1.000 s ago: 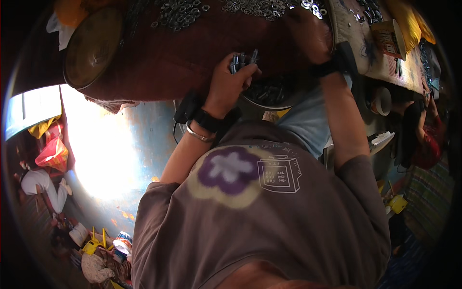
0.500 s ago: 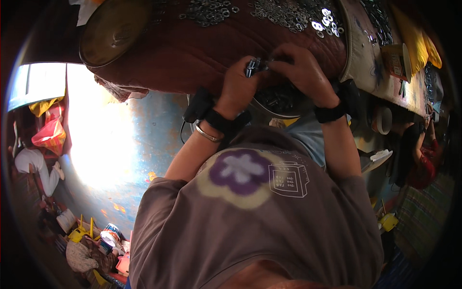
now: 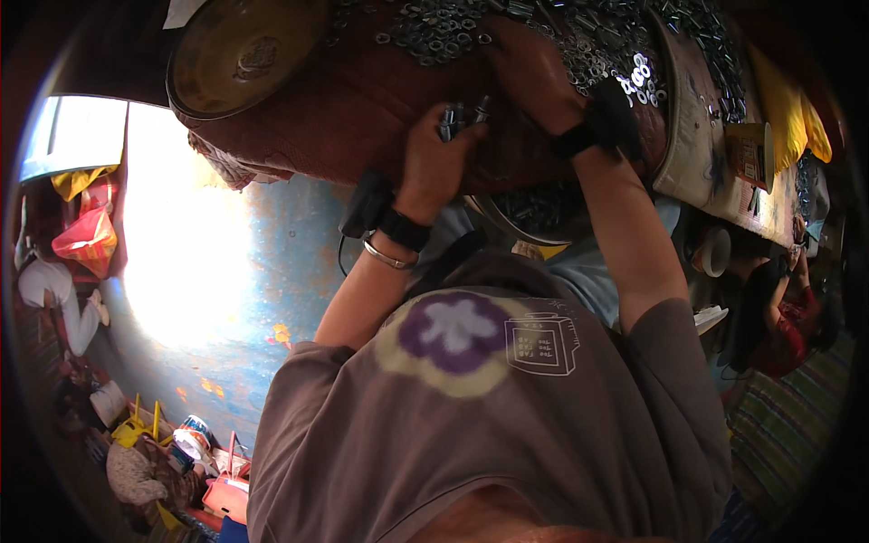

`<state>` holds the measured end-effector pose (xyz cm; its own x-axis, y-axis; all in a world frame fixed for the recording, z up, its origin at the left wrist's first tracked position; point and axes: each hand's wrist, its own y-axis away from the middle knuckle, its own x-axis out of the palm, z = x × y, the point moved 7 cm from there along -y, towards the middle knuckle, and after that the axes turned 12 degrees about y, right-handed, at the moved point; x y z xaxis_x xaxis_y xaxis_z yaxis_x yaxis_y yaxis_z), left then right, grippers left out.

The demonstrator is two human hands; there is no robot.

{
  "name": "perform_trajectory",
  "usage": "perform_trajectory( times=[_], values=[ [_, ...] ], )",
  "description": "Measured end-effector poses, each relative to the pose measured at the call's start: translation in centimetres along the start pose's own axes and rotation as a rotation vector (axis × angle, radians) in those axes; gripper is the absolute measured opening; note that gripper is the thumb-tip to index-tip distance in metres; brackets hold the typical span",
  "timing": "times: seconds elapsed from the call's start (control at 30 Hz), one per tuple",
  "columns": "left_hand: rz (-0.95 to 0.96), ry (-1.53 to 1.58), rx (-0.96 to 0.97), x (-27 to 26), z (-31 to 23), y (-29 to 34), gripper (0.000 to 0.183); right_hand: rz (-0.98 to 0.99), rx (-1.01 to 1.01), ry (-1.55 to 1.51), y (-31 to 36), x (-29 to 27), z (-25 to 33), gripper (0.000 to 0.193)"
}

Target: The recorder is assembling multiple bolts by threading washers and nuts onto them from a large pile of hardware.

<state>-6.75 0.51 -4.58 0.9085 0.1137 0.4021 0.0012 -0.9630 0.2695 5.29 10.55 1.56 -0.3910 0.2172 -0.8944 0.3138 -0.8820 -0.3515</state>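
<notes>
My left hand (image 3: 433, 163) is closed around a few short metal bolts (image 3: 452, 121), whose shiny ends stick up past the thumb and fingers. It hovers over the near part of a dark red cloth-covered surface (image 3: 362, 118). Stretched farther out, my right hand (image 3: 529, 68) is at the edge of a pile of metal nuts (image 3: 439, 32). Its fingertips are dim and partly hidden, so whether they grip a nut cannot be made out. Just right of that hand lie many flat washers (image 3: 640, 77), some shining in the light.
A round brass-coloured dish (image 3: 249, 59) stands at the far left. A bowl (image 3: 507, 224) of dark metal parts sits below my hands. On the right are a tub (image 3: 749, 156), yellow cloth (image 3: 783, 109) and a person in red (image 3: 792, 330). Other people sit at the left.
My right hand has left the left hand and reached forward to the nuts. My left hand has dropped slightly leftward, keeping the bolts. The view has shifted a little.
</notes>
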Motion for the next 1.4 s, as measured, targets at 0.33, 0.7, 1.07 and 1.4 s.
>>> perform_trajectory(
  times=[0.33,0.7,1.07,1.4],
  values=[
    [0.067,-0.072,0.023,-0.5,0.5,-0.5,0.020,0.081,-0.008,-0.324,1.9,-2.5,-0.4,0.026],
    [0.189,-0.264,0.215,1.3,-0.3,1.2,0.014,0.241,0.066,-0.534,7.2,-4.1,1.3,0.020],
    [0.248,-0.349,0.337,4.0,-1.1,3.6,0.007,0.228,0.235,-0.326,10.6,-6.5,0.7,0.022],
    [0.267,-0.391,0.329,5.3,-0.7,4.3,0.009,0.325,0.401,-0.354,13.0,-6.3,-0.9,0.032]
  ],
)
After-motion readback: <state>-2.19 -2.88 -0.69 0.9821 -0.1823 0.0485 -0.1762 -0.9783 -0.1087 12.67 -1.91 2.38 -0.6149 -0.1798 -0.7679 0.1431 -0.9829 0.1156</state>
